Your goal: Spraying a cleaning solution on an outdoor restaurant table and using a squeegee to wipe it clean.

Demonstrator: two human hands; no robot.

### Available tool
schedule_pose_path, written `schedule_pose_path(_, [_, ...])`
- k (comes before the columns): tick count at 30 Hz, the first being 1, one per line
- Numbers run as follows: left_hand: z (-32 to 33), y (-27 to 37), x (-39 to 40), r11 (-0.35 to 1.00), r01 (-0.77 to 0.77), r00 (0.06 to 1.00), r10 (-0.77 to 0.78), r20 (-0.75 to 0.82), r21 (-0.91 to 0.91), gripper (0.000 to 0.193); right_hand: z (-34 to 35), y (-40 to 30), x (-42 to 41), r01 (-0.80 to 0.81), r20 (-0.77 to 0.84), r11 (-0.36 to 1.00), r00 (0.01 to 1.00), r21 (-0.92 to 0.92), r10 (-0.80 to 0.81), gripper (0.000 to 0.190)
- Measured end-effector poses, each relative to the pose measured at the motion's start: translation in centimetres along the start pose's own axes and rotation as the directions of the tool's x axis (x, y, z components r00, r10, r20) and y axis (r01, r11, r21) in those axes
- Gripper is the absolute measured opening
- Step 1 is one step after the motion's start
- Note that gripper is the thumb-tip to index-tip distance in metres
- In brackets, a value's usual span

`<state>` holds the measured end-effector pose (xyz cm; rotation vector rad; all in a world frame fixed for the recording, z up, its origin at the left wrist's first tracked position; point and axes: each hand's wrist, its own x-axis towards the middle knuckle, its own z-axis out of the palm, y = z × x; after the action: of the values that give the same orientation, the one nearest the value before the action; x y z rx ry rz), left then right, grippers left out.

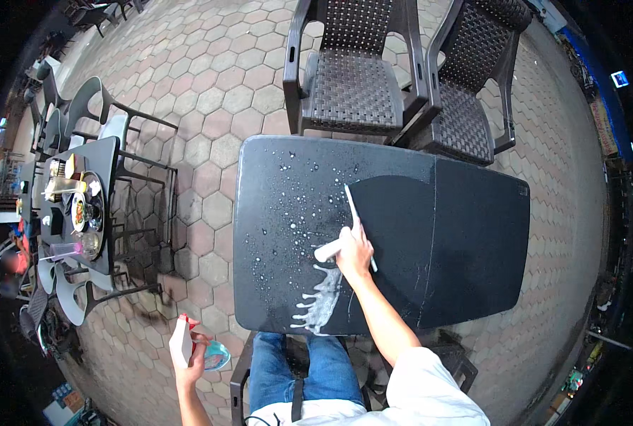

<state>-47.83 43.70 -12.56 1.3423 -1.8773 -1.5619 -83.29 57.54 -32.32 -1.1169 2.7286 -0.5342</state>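
Note:
My right hand (355,254) grips a white squeegee (328,250) and holds its long blade against the black tabletop (476,245). Left of the blade, water droplets (292,213) dot the surface. Below the squeegee handle a streak of white foam (321,303) reaches the table's near edge. To the right of the blade, an arc-shaped darker area shows no droplets. My left hand (197,355) is off the table at the lower left, wrapped around a spray bottle (217,355) with a white and red trigger head. Part of the bottle is hidden behind the fingers.
Two dark woven-pattern armchairs (355,88) (463,120) stand against the table's far side. On the left, another table (101,160) carries a tray (102,213) with dishes and cups, with grey chairs (79,298) around it. Hexagonal paving (215,175) covers the ground. A person (16,261) is at the far left.

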Motion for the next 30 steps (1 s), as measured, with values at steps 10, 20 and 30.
schedule_pose_path(10, [-0.5, -2.8, -0.5, 0.998, 0.063, 0.998, -0.063, 0.015, 0.003, 0.062, -9.3, 17.8, 6.8, -0.656, -0.358, 0.741, 0.664, 0.142, 0.657, 0.031])
schedule_pose_path(20, [-0.9, -2.9, -1.7, 0.984, 0.173, 0.985, -0.172, 0.023, -0.039, 0.058, -1.0, 4.4, 11.8, -0.010, -0.194, 0.987, 0.981, -0.160, -0.022, 0.011])
schedule_pose_path(30, [-0.5, 0.8, 1.8, 0.991, 0.120, 0.993, -0.120, 0.003, 0.053, 0.045, -5.5, 14.7, 5.0, -0.027, -0.054, 0.894, 0.997, 0.448, 0.057, 0.015])
